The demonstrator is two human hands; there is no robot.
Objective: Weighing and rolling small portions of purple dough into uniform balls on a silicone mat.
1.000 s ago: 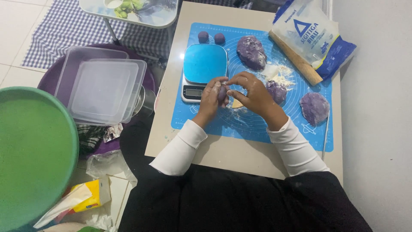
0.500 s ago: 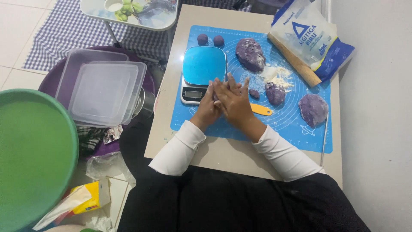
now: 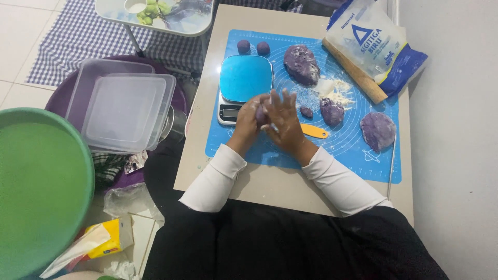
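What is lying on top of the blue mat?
On the blue mat lie two small purple balls, three larger purple dough lumps, a small piece, scattered flour and an orange scraper. Both hands cover whatever sits between the palms.

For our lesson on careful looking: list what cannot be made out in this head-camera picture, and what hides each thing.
- Purple dough piece: head view, mostly covered between the left hand and right hand; its shape is unclear.
- Scale display: too small to read, partly behind the left hand.
- Green tub: cut off by the left edge.
- Rolling pin: partly under the flour bag.
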